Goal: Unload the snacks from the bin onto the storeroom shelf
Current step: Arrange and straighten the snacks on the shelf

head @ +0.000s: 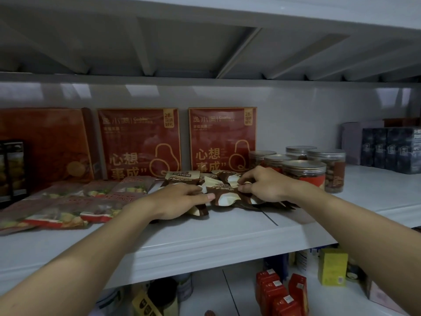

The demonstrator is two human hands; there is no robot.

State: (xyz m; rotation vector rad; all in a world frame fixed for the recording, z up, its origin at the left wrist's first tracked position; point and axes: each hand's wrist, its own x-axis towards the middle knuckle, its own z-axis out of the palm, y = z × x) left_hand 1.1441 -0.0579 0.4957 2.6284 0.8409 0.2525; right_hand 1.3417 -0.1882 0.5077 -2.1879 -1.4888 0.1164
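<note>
Several brown and cream snack packets (224,195) lie in a loose pile on the white storeroom shelf (227,233), in front of two red gift boxes. My left hand (176,201) lies on the pile's left side, fingers stretched over the packets. My right hand (264,183) is on the pile's right side, and its curled fingers pinch the edge of a packet. Both forearms reach in from the bottom of the view. The bin is out of view.
Two red gift boxes (139,142) (222,139) stand against the back wall. Clear nut jars (305,173) stand right of the pile, dark boxes (391,149) farther right. Red snack bags (68,206) lie on the left. Lower shelf holds red cartons (280,293) and a yellow box (332,270).
</note>
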